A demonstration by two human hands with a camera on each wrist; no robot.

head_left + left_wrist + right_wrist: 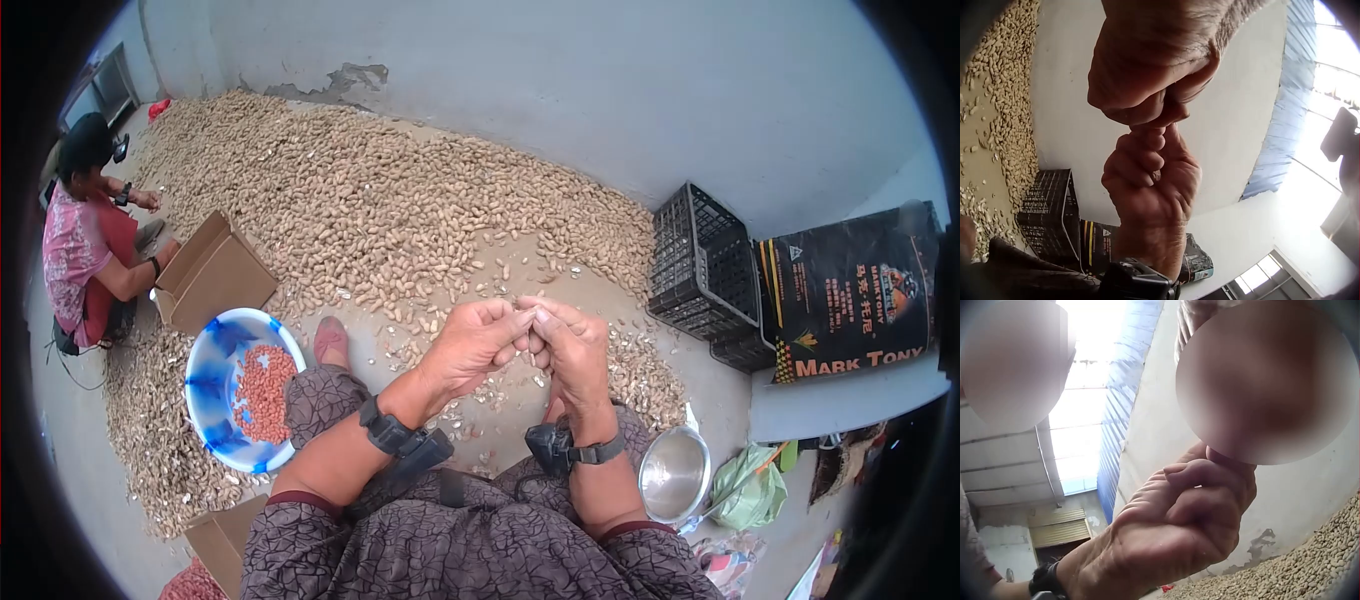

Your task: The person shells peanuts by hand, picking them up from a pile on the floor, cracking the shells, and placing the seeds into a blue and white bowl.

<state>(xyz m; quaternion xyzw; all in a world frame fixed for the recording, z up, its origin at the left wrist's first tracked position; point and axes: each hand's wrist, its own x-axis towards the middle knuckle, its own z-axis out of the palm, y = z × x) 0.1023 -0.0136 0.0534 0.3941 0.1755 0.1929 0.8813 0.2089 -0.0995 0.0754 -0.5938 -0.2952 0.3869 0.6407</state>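
Note:
My left hand (465, 348) and right hand (578, 350) meet in front of my lap, thumbs and forefingers pinched together at the tips. Between the tips is a peanut, mostly hidden by the fingers. In the left wrist view, a small brown bit of peanut (1157, 175) shows between the curled fingers of the right hand. Peanuts in their shells (370, 210) lie in a wide heap on the floor beyond the hands. To the left, a blue and white basin (215, 385) holds shelled reddish peanut kernels (265, 390).
Empty shells (165, 430) are strewn left of the basin. Another person (95, 240) crouches at the left by a cardboard box (220, 270). At right stand a black plastic crate (695, 260), a black printed sack (850, 290), a metal bowl (675, 475) and a green bag (750, 490).

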